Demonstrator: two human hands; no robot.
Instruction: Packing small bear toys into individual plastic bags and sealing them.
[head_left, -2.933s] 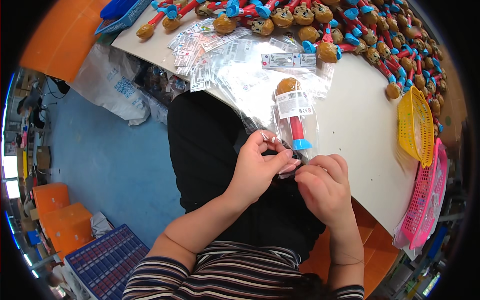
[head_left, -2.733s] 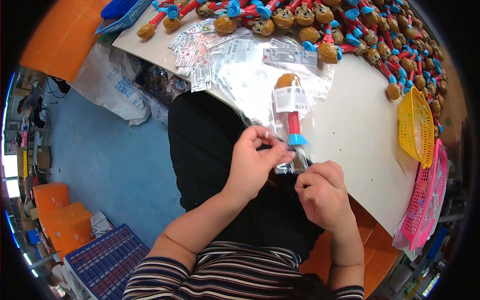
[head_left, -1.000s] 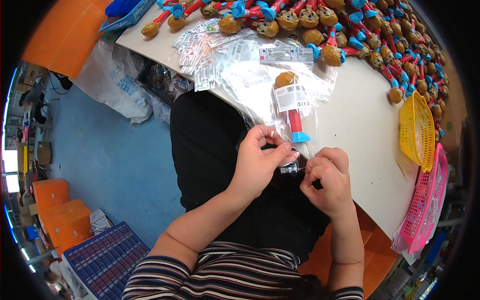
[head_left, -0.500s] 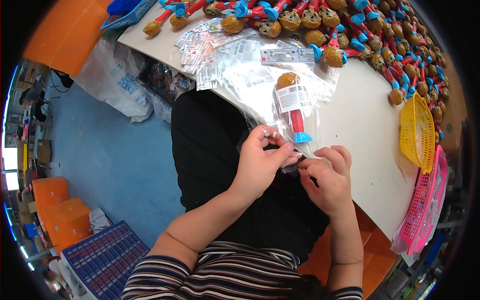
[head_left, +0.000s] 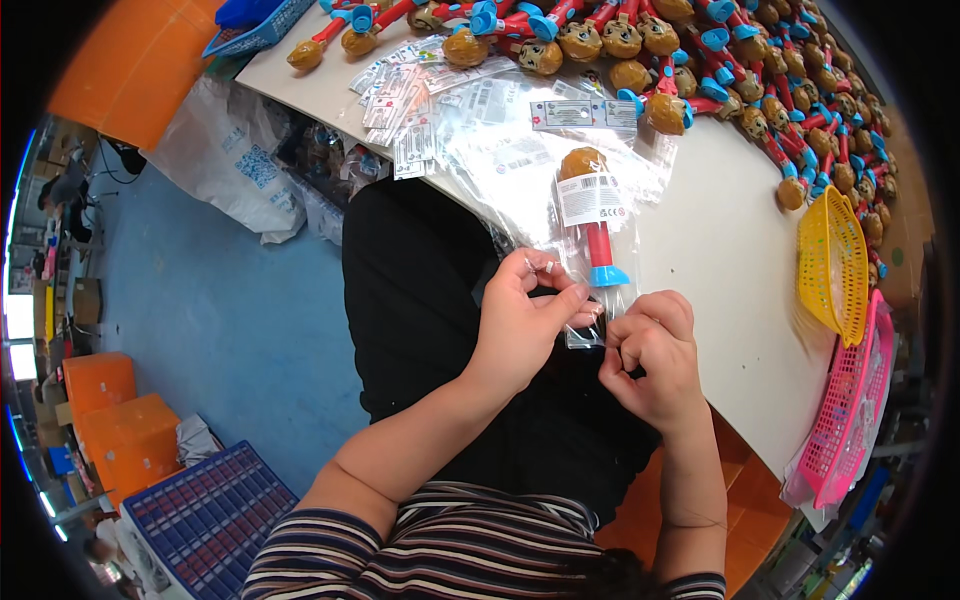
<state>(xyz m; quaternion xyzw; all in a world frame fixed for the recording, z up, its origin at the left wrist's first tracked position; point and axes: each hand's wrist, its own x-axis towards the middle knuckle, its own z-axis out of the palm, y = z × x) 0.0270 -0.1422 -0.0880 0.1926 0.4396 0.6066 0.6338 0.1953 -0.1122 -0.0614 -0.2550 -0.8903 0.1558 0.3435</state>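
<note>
A toy with a brown round head, red stem and blue base [head_left: 592, 214] lies inside a clear plastic bag [head_left: 580, 290] with a white label, at the near edge of the white table [head_left: 720, 270]. My left hand [head_left: 525, 320] pinches the open end of that bag from the left. My right hand [head_left: 650, 355] pinches the same end from the right, fingers curled. Both hands sit over my lap in black trousers, just below the toy's blue base.
Several more such toys [head_left: 700, 60] lie in rows at the far side of the table. A pile of clear bags with labels [head_left: 450, 90] lies at the left. A yellow basket [head_left: 830, 265] and a pink basket [head_left: 850, 410] stand at the right. A blue crate [head_left: 200, 520] rests on the floor.
Both hands have stayed at the bag's open end, working it with small finger movements. The right hand has closed in slightly toward the left. The bagged toy has kept its place.
</note>
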